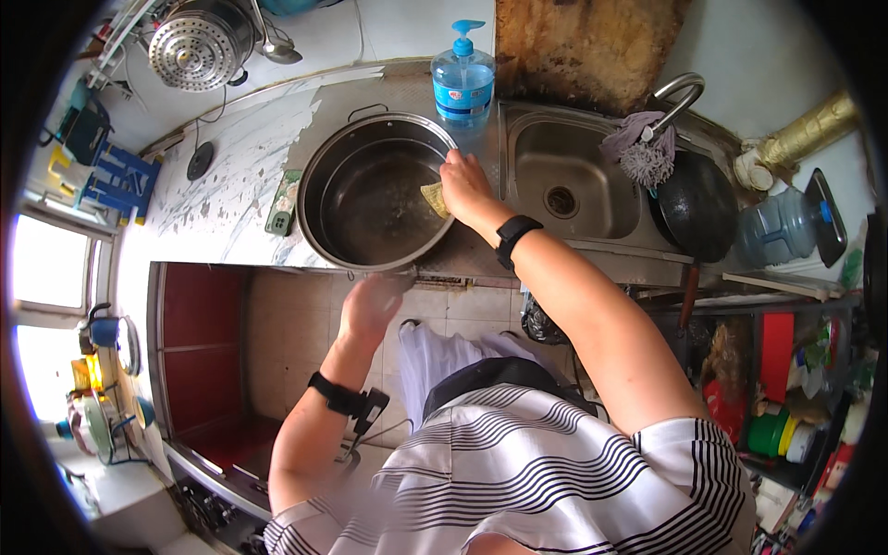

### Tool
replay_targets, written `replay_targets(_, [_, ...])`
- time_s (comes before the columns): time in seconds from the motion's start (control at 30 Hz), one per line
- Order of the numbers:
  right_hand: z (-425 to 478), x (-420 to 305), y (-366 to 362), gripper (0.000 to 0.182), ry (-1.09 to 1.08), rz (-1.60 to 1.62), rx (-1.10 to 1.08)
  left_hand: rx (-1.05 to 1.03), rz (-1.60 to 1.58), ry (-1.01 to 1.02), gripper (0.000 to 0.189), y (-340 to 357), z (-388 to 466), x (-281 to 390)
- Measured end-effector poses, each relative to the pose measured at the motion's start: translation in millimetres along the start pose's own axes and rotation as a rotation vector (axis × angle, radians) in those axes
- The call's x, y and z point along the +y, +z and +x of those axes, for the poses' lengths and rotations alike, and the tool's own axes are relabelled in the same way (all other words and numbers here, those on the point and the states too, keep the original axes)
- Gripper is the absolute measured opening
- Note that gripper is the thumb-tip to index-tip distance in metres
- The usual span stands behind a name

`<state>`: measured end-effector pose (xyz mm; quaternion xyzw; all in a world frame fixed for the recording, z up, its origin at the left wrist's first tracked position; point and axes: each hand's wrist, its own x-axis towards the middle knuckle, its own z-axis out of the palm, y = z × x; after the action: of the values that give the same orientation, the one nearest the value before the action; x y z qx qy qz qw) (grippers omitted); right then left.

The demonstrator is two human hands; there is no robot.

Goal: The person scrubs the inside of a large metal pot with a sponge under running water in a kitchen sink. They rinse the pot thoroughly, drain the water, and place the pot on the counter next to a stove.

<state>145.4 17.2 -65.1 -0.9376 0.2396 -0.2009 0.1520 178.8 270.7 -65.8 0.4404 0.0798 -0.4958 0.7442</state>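
A large round metal pot (381, 187) stands on the counter left of the sink, a little water or wetness showing inside it. At its right rim is my right hand (466, 182), closed on a yellowish scrubbing cloth (436, 200) that lies against the inner wall. My left hand (371, 309) is at the pot's near side, just below the rim, beside a loop handle; it is blurred, and whether it grips anything is unclear. Behind the pot's right side stands a blue pump bottle (463, 80).
The steel sink (576, 173) with its faucet (683, 90) is on the right, a grey cloth (642, 142) hanging from the faucet. Beyond are a black wok (697, 208) and a water jug (777, 225). A green box-like item (280, 220) and a black disc (200, 161) lie left of the pot.
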Motion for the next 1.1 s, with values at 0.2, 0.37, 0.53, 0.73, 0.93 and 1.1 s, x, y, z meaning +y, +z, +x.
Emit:
replay_targets(0.2, [-24.0, -2.7, -6.6, 0.014, 0.028, 0.036, -0.035, 0.128, -0.530, 0.287, 0.029, 36.5, 6.0, -5.9])
replay_targets(0.37, [-47.6, 16.6, -14.6, 0.014, 0.085, 0.210, 0.113, 0.094, -0.441, 0.372, 0.034, 67.5, -3.6, 5.0])
replay_targets(0.53, [-80.1, 42.9, -33.8, 0.017, 0.250, 0.410, 0.228, -0.007, -0.227, 0.402, 0.031, 120.7, -3.3, 6.4])
replay_targets(0.73, [-104.2, 92.6, -65.9, 0.022, 0.576, 0.575, 0.134, 0.014, -0.082, 0.362, 0.029, 176.5, 5.7, -15.1])
replay_targets(0.93, [-108.5, 194.6, -76.6, 0.029, 0.938, 1.301, 0.127, 0.094, 0.202, 0.508, 0.021, 258.7, 14.1, -64.8])
replay_targets(1.1, [-116.9, 247.4, -105.5, 0.031, 0.950, 1.803, 0.066, 0.220, 0.577, 0.617, 0.023, 291.1, 29.0, -104.0])
